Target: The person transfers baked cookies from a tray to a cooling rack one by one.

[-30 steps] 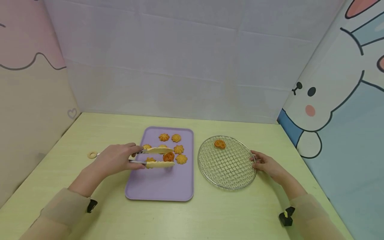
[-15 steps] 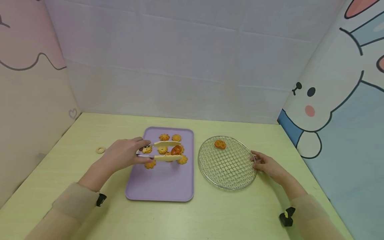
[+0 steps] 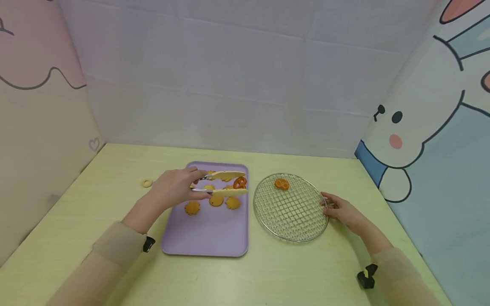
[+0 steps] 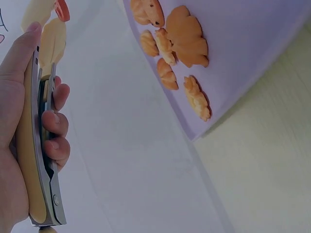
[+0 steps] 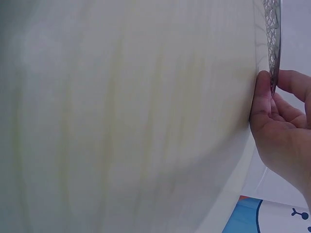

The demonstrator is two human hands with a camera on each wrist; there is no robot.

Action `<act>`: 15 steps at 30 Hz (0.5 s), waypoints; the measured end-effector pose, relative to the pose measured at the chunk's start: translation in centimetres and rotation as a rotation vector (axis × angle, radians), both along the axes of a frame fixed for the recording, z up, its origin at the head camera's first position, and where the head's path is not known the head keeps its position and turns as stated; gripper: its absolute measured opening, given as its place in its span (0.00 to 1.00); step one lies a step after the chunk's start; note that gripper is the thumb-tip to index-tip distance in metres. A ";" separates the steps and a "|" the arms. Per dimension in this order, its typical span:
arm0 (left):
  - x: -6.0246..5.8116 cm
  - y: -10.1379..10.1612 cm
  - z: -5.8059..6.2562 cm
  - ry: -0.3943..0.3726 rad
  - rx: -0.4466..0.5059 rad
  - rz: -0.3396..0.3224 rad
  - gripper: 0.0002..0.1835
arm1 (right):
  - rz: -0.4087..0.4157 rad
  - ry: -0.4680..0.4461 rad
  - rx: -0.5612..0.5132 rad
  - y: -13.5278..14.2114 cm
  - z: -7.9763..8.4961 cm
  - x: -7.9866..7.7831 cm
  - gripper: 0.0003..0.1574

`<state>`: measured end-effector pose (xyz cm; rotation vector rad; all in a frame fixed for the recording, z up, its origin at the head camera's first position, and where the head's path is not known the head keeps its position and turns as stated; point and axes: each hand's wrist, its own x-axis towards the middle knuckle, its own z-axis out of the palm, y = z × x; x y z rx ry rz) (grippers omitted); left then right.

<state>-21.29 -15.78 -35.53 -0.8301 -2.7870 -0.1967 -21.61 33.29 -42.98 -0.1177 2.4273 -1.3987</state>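
My left hand (image 3: 174,189) grips metal tongs (image 4: 41,145) with cream leaf-shaped tips; their pull ring (image 3: 146,182) sticks out behind the hand. Between the tips is a reddish-brown pretzel (image 3: 240,183), held above the right edge of a purple tray (image 3: 206,233). Several golden cookies lie on this tray, among them a flower-shaped cookie (image 3: 192,208) and a round cookie (image 3: 216,200); the tongs partly cover others. With thumb and fingers my right hand (image 3: 346,212) pinches the right rim of a round wire rack (image 3: 292,212). Another pretzel (image 3: 281,184) lies near the rack's far side.
Tray and rack sit side by side on a pale yellow-green table (image 3: 245,280), a narrow gap between them. A white backdrop (image 3: 237,85) rises behind the table. Cartoon-printed panels stand at the left and right, including a rabbit panel (image 3: 444,204).
My left hand has carried the tongs and pretzel rightward and slightly away across the tray, uncovering cookies at the near left. The right hand and the rack have stayed put.
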 end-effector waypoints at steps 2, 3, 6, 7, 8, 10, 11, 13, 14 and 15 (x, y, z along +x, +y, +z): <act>-0.1 0.5 0.1 0.001 0.009 -0.005 0.35 | 0.003 0.001 0.002 0.0 0.0 0.0 0.40; -0.2 0.7 0.2 0.003 0.011 -0.008 0.35 | 0.000 0.000 0.002 0.0 0.0 0.0 0.40; -0.5 1.4 0.2 0.020 0.007 -0.019 0.36 | -0.004 -0.005 0.000 0.1 0.0 0.0 0.40; -0.6 1.7 0.2 0.023 0.005 -0.025 0.37 | 0.000 -0.004 0.005 0.1 0.0 0.0 0.40; -0.7 2.0 0.1 0.027 0.000 -0.029 0.37 | -0.007 -0.008 0.004 0.1 0.0 0.1 0.40; -1.0 2.5 0.1 0.034 -0.010 -0.034 0.38 | -0.005 -0.007 0.005 0.0 0.0 0.1 0.40; -1.2 2.8 0.0 0.035 -0.014 -0.038 0.38 | -0.001 -0.006 0.005 0.0 0.1 0.1 0.40; -1.4 3.4 -0.1 0.032 -0.015 -0.045 0.38 | 0.002 -0.004 0.008 0.0 0.1 0.1 0.41; -1.6 3.6 -0.2 0.034 -0.015 -0.048 0.38 | -0.007 -0.007 0.006 0.0 0.1 0.1 0.41; -1.7 3.9 -0.2 0.035 -0.014 -0.053 0.38 | -0.005 -0.006 0.007 0.0 0.1 0.1 0.41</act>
